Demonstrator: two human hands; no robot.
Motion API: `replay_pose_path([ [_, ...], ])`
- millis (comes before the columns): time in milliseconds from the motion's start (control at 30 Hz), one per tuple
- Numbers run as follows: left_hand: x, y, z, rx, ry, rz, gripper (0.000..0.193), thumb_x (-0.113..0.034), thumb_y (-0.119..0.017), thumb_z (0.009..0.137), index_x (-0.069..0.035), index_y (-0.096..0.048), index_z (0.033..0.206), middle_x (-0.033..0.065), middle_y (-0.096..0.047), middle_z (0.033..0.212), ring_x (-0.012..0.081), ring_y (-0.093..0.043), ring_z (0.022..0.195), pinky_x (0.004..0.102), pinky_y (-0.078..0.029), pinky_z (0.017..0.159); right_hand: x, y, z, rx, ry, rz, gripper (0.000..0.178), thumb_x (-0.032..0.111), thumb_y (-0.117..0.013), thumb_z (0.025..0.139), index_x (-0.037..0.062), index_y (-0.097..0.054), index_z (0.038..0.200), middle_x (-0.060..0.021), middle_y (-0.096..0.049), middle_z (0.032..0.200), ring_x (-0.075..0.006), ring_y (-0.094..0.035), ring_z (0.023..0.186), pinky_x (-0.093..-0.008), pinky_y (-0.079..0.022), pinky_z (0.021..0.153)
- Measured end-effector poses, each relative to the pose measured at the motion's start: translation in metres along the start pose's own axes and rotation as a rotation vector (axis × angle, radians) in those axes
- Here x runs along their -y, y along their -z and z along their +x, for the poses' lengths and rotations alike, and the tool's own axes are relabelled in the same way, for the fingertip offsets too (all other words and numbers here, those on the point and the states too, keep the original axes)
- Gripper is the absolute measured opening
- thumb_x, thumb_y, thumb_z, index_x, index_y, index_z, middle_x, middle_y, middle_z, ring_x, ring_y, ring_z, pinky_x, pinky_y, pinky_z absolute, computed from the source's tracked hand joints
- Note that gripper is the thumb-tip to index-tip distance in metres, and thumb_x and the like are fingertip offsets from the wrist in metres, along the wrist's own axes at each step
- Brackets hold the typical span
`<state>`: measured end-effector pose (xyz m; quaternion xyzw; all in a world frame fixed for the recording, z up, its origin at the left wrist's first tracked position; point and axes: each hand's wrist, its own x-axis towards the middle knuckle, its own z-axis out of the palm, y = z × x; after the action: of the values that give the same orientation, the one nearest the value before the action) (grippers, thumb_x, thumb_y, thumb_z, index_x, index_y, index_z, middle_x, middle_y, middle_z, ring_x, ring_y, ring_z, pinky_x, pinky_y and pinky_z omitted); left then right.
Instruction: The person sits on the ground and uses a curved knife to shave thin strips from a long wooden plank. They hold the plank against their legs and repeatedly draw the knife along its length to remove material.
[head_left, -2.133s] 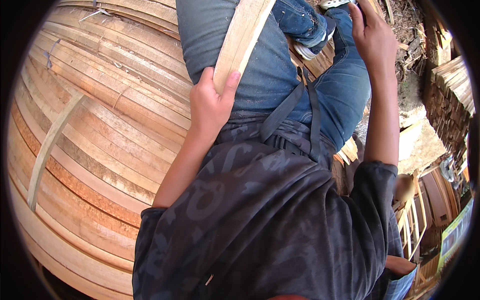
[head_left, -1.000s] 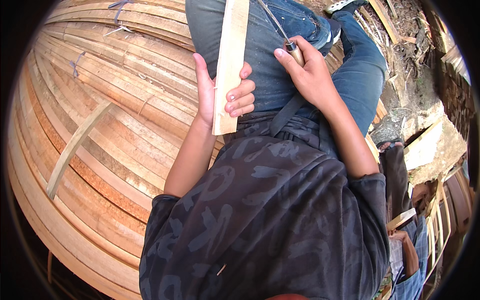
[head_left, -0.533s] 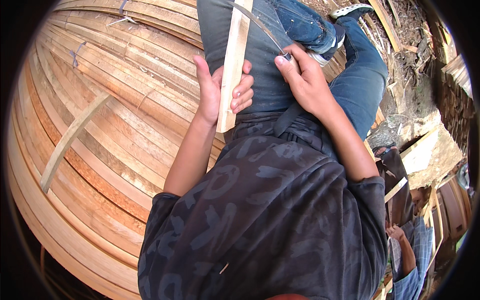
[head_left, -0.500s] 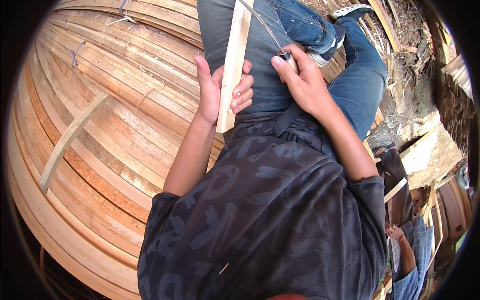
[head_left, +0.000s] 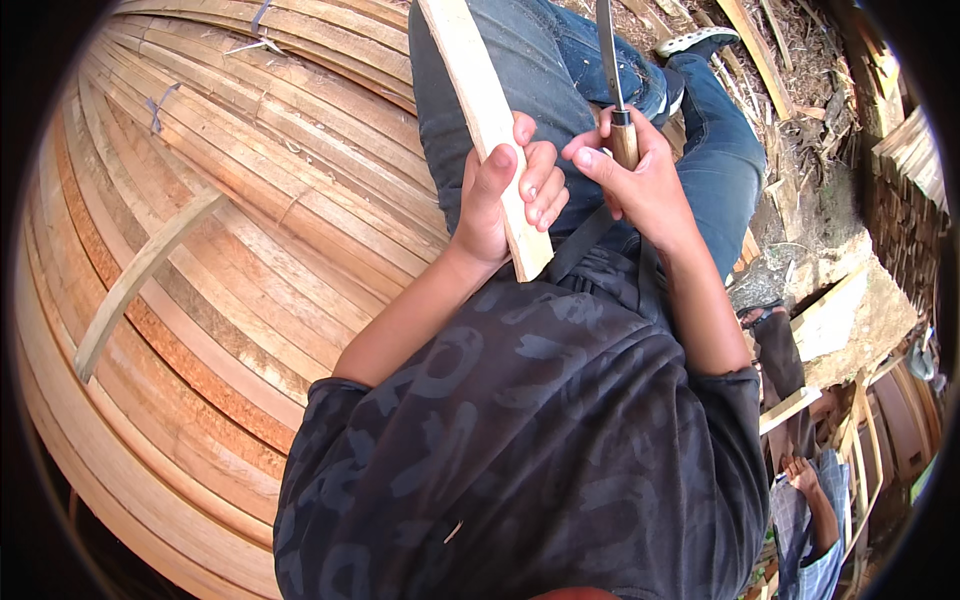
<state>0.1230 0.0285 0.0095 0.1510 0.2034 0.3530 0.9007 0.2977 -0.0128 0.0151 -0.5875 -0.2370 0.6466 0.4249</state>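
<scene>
My left hand (head_left: 510,195) is wrapped round a pale wooden strip (head_left: 478,100), near its lower end. The strip tilts, its top leaning left past the upper edge of the picture and its lower end over my waist. To the right, my right hand (head_left: 642,180) grips a knife (head_left: 625,140) by its wooden handle. A dark collar joins the handle to a long narrow blade, which points up and away from me, apart from the strip. The blade's tip is cut off by the picture's edge.
Long sawn wooden strips (head_left: 230,260) lie stacked at my left, with a curved batten (head_left: 140,280) across them. Wood scraps and shavings (head_left: 790,140) cover the ground at far right. A co-worker's hand (head_left: 800,475) shows at lower right, near a large wood block (head_left: 860,320).
The strip has moved right and now leans left; my left thumb has closed onto it. My right hand has moved slightly right and the knife has swung upright, away from the strip.
</scene>
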Motion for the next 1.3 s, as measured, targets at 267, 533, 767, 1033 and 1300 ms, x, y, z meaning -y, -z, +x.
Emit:
replay_pose_path([
  [267, -0.001, -0.021, 0.017, 0.018, -0.222, 0.517, 0.036, -0.003, -0.060, 0.090, -0.010, -0.034, 0.114, 0.0077, -0.053, 0.090, 0.0148, -0.052, 0.088, 0.0341, -0.044, 0.089, 0.004, 0.003, -0.021, 0.111, -0.121, 0.258, 0.045, 0.023, -0.083, 0.080, 0.0100, -0.047, 0.103, -0.0007, -0.057, 0.073, -0.0048, -0.044, 0.041, -0.0200, -0.034, 0.035],
  [533, 0.021, -0.014, 0.014, -0.002, -0.240, 0.777, 0.053, -0.020, -0.067, 0.094, -0.003, -0.033, 0.132, 0.0117, -0.053, 0.110, 0.0165, -0.053, 0.105, 0.0313, -0.043, 0.096, 0.012, 0.040, -0.018, 0.090, -0.064, 0.248, 0.041, 0.014, -0.082, 0.079, 0.0119, -0.048, 0.103, 0.0006, -0.062, 0.072, -0.0027, -0.047, 0.043, -0.0180, -0.034, 0.035],
  [767, 0.026, -0.025, 0.018, 0.030, 0.045, 0.690, 0.089, -0.037, -0.071, 0.092, 0.006, -0.017, 0.150, 0.0102, -0.056, 0.121, 0.0136, -0.053, 0.113, 0.0324, -0.042, 0.100, 0.011, 0.073, -0.015, 0.145, -0.039, 0.108, 0.043, 0.016, -0.082, 0.077, 0.0125, -0.047, 0.103, -0.0004, -0.063, 0.074, -0.0021, -0.049, 0.048, -0.0168, -0.032, 0.037],
  [1033, -0.078, -0.048, 0.020, 0.278, 0.383, 1.379, 0.044, -0.021, -0.075, 0.085, -0.007, -0.057, 0.123, 0.0019, -0.060, 0.101, 0.0131, -0.055, 0.101, 0.0315, -0.041, 0.093, -0.010, 0.135, -0.019, 0.004, -0.078, 0.030, 0.049, 0.018, -0.086, 0.072, 0.0141, -0.049, 0.103, 0.0015, -0.062, 0.078, -0.0015, -0.049, 0.046, -0.0156, -0.036, 0.036],
  [1300, -0.171, 0.026, 0.056, 0.127, -0.136, 2.837, 0.067, -0.007, -0.073, 0.074, -0.019, -0.048, 0.136, 0.0091, -0.051, 0.131, 0.0299, -0.050, 0.126, 0.0534, -0.029, 0.115, -0.010, 0.142, -0.004, -0.098, -0.036, 0.084, 0.046, 0.017, -0.084, 0.073, 0.0144, -0.050, 0.104, 0.0026, -0.060, 0.077, -0.0009, -0.047, 0.044, -0.0154, -0.036, 0.036],
])
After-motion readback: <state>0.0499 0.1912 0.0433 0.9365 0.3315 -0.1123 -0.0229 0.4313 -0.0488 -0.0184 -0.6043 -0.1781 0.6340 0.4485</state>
